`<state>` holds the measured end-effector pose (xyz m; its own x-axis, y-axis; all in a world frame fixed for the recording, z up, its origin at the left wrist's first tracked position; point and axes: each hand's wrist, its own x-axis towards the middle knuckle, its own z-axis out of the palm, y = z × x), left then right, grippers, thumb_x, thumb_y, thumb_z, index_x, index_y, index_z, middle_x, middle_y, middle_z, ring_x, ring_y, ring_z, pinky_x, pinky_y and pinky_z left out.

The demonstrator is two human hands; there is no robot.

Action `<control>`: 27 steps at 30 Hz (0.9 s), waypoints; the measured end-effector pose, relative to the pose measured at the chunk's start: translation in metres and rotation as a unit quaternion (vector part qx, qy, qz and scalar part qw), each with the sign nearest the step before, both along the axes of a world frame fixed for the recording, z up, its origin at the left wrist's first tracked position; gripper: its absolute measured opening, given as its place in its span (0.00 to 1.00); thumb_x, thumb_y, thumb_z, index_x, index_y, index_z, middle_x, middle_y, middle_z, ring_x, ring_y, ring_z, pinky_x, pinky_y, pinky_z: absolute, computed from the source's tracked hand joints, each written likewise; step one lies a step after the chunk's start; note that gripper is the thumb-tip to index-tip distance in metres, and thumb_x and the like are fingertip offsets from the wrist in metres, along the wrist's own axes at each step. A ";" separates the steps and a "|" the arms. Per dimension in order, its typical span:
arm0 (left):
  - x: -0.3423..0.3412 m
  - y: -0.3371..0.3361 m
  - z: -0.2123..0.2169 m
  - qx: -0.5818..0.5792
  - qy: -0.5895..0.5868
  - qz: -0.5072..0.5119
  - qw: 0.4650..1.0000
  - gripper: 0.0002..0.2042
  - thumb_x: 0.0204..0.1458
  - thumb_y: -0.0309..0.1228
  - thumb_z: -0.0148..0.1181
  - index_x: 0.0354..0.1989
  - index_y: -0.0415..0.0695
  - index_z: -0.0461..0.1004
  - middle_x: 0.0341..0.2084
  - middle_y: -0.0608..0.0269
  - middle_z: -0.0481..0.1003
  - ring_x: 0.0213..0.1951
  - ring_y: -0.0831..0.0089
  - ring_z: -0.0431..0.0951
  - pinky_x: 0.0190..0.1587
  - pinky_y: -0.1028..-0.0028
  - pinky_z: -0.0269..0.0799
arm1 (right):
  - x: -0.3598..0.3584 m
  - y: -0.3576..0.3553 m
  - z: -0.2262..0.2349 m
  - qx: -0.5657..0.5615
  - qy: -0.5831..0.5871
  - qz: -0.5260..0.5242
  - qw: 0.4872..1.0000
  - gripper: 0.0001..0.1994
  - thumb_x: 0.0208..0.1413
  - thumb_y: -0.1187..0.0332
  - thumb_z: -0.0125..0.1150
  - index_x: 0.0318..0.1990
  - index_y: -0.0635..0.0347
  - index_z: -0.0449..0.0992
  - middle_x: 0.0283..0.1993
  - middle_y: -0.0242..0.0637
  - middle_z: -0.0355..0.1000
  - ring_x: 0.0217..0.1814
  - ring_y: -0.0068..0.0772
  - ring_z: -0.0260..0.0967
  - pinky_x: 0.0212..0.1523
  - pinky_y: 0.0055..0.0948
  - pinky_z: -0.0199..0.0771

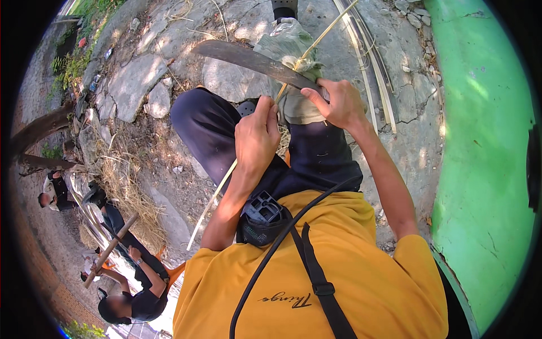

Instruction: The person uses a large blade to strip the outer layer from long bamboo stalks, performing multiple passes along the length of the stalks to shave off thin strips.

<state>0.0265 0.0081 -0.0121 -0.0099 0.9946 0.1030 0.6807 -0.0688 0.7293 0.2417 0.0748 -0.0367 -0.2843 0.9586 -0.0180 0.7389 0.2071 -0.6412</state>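
My left hand (257, 135) is closed on a thin, pale bamboo strip (212, 202). One end of the strip trails down past my left forearm; the other runs up and away to the far right. In my right hand (341, 106) is a machete (248, 60) with a dark, broad, curved blade pointing left. The blade lies across the strip, just beyond my left fingers. Beneath both, a worn greenish-beige cloth (302, 109) covers my outstretched lower leg. My fingers hide most of the machete's grip.
Several long split strips (375, 68) lie on the cracked stone ground to the right, near a green wall (485, 141). Shavings (132, 198) are heaped at left. Beyond them sits another person (135, 296) with a wooden stick (111, 250). A black cable (265, 265) crosses my shirt.
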 end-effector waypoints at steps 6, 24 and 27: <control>-0.011 -0.020 0.026 -0.052 0.003 0.002 0.999 0.03 0.63 0.25 0.57 0.38 0.41 0.69 0.17 0.45 0.70 0.23 0.44 0.75 0.25 0.55 0.66 | -0.005 -0.002 -0.010 0.042 0.040 -0.029 0.998 0.31 0.61 0.37 0.60 0.28 0.62 0.80 0.17 0.50 0.71 0.22 0.56 0.75 0.26 0.47 0.72; -0.027 0.038 -0.014 -0.471 -0.389 -0.128 0.782 0.21 0.74 0.47 0.42 0.39 0.42 0.71 0.23 0.74 0.61 0.19 0.85 0.58 0.20 0.80 0.54 | 0.000 -0.004 0.002 0.001 0.017 -0.049 0.999 0.30 0.58 0.37 0.63 0.30 0.61 0.79 0.16 0.47 0.71 0.22 0.55 0.75 0.26 0.49 0.71; -0.019 0.043 -0.015 -0.423 -0.390 -0.129 0.807 0.20 0.75 0.45 0.41 0.39 0.40 0.72 0.21 0.75 0.61 0.18 0.86 0.55 0.19 0.79 0.51 | 0.001 -0.006 0.004 0.004 0.018 -0.052 0.998 0.30 0.57 0.36 0.64 0.30 0.60 0.79 0.16 0.48 0.71 0.22 0.55 0.76 0.25 0.49 0.72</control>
<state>0.0077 0.0513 -0.0268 0.4760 0.6848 -0.5518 0.0334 0.6129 0.7894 0.2430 0.0690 -0.0331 -0.1828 0.9831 -0.0020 0.7331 0.1350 -0.6665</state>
